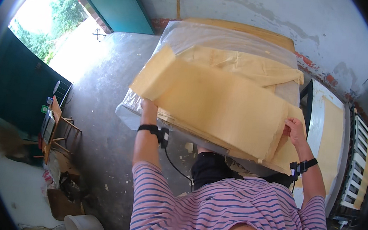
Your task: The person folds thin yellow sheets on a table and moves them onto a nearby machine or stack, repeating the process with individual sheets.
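A long, thin, pale-yellow sheet stretches between my two hands, slightly blurred. My left hand grips its near edge toward the left, fingers partly hidden by the sheet, and the left end angles upward. At the right end, my right hand pinches the sheet between thumb and fingers. Underneath, the edges of several similar layers show along the near side of a low table or platform, whose type I cannot tell. A wrinkled yellow sheet lies just beyond, on clear plastic film.
On the right are a white-edged panel bearing a yellow sheet and a slatted white rack. A wooden chair, a brown stool and a white bucket stand left. A green door is beside the bright doorway.
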Tool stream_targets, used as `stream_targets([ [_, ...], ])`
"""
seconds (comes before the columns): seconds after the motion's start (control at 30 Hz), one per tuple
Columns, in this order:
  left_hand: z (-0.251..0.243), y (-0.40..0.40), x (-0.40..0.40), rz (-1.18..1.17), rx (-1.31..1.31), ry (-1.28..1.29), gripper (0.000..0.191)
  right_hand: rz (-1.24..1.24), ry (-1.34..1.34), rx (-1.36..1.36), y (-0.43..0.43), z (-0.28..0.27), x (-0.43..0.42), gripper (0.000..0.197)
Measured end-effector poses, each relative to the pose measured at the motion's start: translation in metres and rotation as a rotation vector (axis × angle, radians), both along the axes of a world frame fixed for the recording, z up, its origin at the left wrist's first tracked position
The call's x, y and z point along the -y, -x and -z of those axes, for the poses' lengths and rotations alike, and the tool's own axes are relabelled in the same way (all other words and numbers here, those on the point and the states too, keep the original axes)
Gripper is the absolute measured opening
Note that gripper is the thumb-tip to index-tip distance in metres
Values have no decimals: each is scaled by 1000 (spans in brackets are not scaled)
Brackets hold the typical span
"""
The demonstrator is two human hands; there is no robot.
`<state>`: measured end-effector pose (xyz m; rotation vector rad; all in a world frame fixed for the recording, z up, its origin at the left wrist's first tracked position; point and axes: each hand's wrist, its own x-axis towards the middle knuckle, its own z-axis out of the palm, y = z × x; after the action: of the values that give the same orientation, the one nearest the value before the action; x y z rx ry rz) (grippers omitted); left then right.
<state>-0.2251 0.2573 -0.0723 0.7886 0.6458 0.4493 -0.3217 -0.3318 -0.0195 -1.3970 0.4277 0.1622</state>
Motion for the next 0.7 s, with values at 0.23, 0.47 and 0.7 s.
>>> stream_targets([
  [0.23, 48, 16, 4, 85, -394, -213, 16, -44, 327, 11, -3, 7, 15, 9],
  [0.47, -26, 38, 46, -29, -461, -1814, 54, -5, 425, 44, -11, 6, 2, 12],
  [0.7, -79, 13, 69, 128, -431, -1862, 18, 94, 1267, 562, -11, 28, 17, 18],
])
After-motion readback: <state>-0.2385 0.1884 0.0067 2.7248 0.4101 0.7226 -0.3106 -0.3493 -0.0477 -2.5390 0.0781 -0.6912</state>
